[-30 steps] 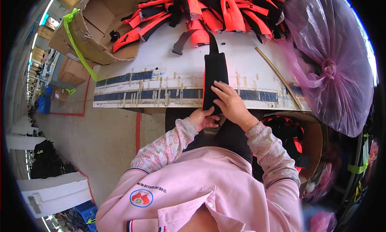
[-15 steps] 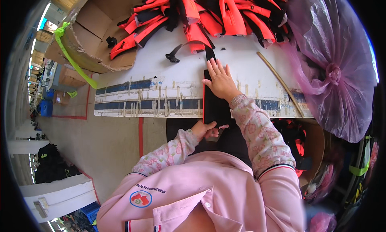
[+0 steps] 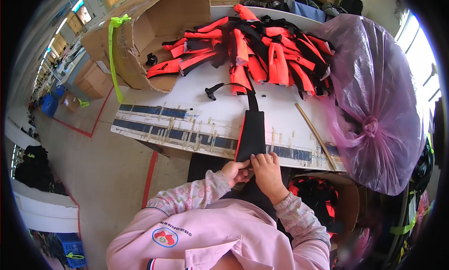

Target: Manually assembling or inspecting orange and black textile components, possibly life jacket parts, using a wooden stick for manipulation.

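Observation:
A black fabric panel (image 3: 252, 134) with an orange edge lies over the near edge of the white table (image 3: 285, 113). My left hand (image 3: 235, 172) pinches its near left corner, thumb on top. Close beside it, my right hand (image 3: 269, 176) grips the near end of the panel with bent fingers. From the far end a black strap (image 3: 252, 99) runs up and bends left to a black plastic buckle (image 3: 213, 91). The panel's lowest edge is hidden by my fingers.
A heap of orange and black fabric pieces (image 3: 276, 62) covers the far table. An open cardboard box (image 3: 163, 17) with a yellow-green strap (image 3: 113, 59) stands left. At right are a thin stick (image 3: 314, 135) and a knotted purple plastic bag (image 3: 379, 92). Another box (image 3: 348, 188) sits below the table.
My right hand has left the panel's far end and come back to its near end, beside my left hand. The left hand keeps its hold. The view has shifted.

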`<state>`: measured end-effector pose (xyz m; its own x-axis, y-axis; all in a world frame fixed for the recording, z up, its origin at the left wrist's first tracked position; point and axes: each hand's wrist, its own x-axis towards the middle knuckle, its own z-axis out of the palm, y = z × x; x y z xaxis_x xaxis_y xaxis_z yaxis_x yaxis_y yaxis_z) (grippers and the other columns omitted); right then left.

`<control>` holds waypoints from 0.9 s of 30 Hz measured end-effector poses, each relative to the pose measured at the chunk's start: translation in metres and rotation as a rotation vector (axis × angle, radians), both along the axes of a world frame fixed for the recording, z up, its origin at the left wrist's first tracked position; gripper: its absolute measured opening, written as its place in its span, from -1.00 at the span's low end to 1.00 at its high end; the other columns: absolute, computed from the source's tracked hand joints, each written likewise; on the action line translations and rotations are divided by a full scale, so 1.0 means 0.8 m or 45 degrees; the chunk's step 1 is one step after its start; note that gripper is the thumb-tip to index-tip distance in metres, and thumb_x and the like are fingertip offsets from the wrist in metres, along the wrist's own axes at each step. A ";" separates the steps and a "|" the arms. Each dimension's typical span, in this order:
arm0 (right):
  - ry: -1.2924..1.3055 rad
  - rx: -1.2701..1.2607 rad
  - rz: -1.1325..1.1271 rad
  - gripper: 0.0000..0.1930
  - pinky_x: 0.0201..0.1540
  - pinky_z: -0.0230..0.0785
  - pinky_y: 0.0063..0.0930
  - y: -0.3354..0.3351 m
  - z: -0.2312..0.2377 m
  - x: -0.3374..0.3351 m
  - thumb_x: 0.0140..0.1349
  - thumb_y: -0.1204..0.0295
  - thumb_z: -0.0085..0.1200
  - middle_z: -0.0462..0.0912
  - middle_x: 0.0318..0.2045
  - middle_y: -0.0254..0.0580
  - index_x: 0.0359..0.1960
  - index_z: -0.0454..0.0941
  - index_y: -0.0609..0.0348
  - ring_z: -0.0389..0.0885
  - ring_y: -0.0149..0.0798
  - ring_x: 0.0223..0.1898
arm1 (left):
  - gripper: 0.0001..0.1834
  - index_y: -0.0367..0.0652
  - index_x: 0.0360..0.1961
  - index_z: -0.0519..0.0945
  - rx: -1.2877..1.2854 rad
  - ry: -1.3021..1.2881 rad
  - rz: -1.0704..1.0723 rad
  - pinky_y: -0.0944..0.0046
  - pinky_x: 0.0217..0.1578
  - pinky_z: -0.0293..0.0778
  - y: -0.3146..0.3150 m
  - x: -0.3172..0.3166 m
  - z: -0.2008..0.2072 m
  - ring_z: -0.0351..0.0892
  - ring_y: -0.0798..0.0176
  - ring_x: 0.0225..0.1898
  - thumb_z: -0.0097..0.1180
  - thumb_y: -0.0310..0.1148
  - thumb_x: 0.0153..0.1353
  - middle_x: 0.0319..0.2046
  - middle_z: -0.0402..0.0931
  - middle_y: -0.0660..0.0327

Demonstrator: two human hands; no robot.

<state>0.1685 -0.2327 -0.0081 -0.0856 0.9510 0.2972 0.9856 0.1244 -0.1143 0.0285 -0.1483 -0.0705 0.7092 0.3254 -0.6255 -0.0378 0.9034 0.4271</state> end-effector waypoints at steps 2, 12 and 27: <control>0.227 0.230 -0.044 -0.77 -0.14 0.29 -0.24 -0.002 -0.001 0.018 -0.09 0.56 0.00 0.39 -0.55 -0.20 -0.32 0.55 0.16 0.42 -0.12 -0.42 | -0.63 -0.16 -0.25 0.53 0.130 -0.192 -0.161 0.22 -0.38 0.46 -0.011 0.008 0.010 0.48 0.36 -0.54 -0.02 -0.06 0.22 -0.54 0.51 0.27; 2.822 0.301 -0.219 -0.61 0.12 0.26 -0.35 -0.091 -0.011 0.054 0.10 0.57 0.00 0.50 -0.03 -0.16 0.02 0.37 0.33 0.46 -0.25 0.01 | -0.16 -0.15 0.18 0.20 0.224 -0.854 0.135 -0.01 0.13 0.19 0.013 0.020 0.062 0.28 0.10 0.14 -0.12 0.29 0.06 0.11 0.29 0.09; 3.074 0.201 -0.486 -0.66 -0.01 0.36 -0.25 -0.120 -0.077 0.012 0.14 0.48 0.03 0.52 -0.07 -0.29 -0.01 0.39 0.12 0.51 -0.27 -0.06 | -0.67 -0.24 -0.07 0.46 0.518 -0.562 0.365 0.28 -0.07 0.42 -0.003 0.040 0.099 0.50 0.32 -0.15 0.09 -0.31 0.18 -0.17 0.50 0.25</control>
